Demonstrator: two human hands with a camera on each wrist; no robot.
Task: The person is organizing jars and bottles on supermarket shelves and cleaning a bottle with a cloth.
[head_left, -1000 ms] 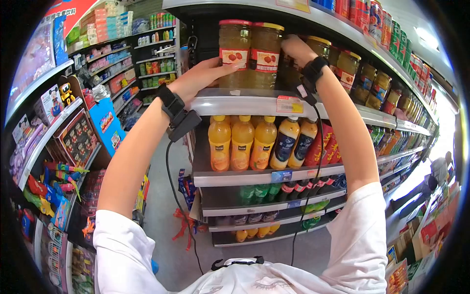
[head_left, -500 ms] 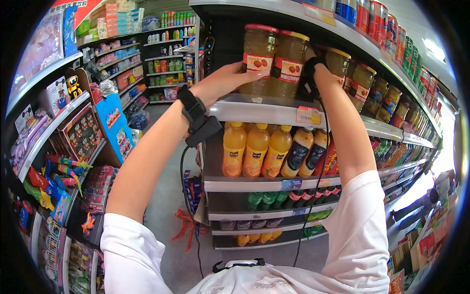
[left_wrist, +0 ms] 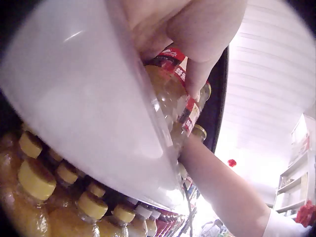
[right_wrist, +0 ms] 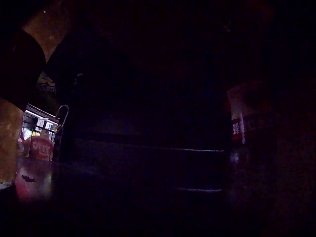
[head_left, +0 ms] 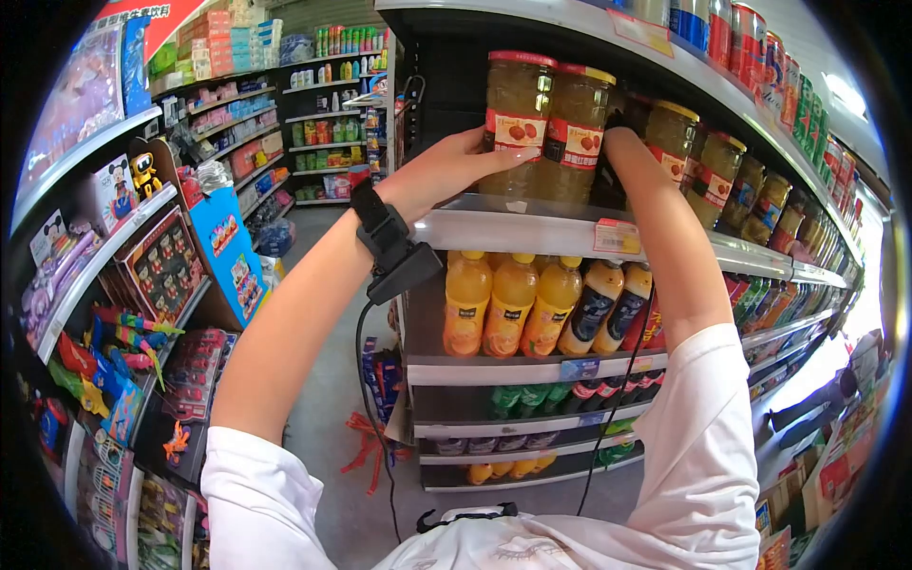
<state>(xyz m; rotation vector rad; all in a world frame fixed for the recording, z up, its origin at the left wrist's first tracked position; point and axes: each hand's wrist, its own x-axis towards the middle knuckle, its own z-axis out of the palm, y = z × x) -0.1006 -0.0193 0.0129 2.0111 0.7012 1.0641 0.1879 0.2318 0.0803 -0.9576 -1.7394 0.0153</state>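
My left hand [head_left: 454, 169] grips a glass jar [head_left: 518, 104] with a red lid and a red-fruit label, its thumb across the front and the other fingers round the left side. Pressed beside this jar is a second jar [head_left: 581, 119] with a similar label. Both stand at the front of the shelf [head_left: 532, 231]. In the left wrist view the left hand [left_wrist: 200, 34] reaches over the shelf edge to the jars. My right forearm [head_left: 665, 214] goes in to the right of the second jar; the right hand is hidden in the dark space behind.
More jars [head_left: 672, 138] line the shelf to the right. Orange drink bottles [head_left: 465, 309] stand one shelf below, and cans [head_left: 746, 47] sit on the shelf above. Black cables [head_left: 366, 380] hang from the wrists. A toy rack [head_left: 142, 285] lines the left side of the aisle.
My right hand has gone from showing beside the second jar to deep behind it. The left hand keeps its hold on the first jar. The view has shifted, so the shelf appears further right and lower.
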